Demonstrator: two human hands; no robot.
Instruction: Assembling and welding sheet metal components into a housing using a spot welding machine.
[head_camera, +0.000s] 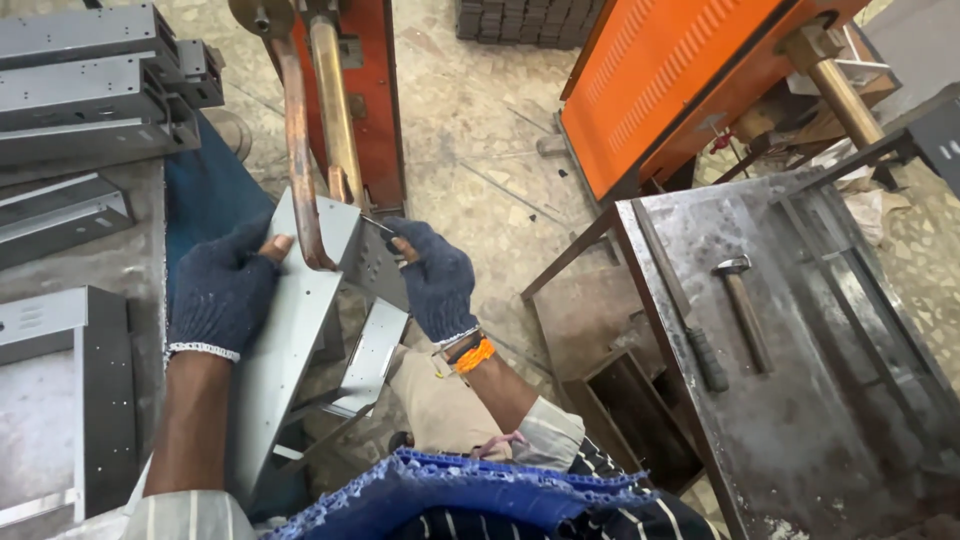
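Both gloved hands grip a bent grey sheet-metal bracket (300, 320), held up against the curved copper arm (300, 150) of an orange machine. The left hand (222, 290) clasps its left edge; the right hand (435, 280) pinches its upper right corner. A hammer (742, 305) lies on the steel table (800, 440) well to the right.

Sheet-metal bracket (300, 330): grey steel, matt, smooth, punched with small holes.
Left hand (222, 292), right hand (435, 280): 2 knitted dark-blue cloth gloves, coarse weave.
Curved arm (298, 140): copper-coloured metal, dull sheen, tarnished.
Table (800, 420): bare steel plate, scuffed, stained.
Hammer (742, 300): metal head, wooden handle.
Machine housing (660, 70): orange painted metal, perforated.
Floor (480, 160): rough speckled stone.
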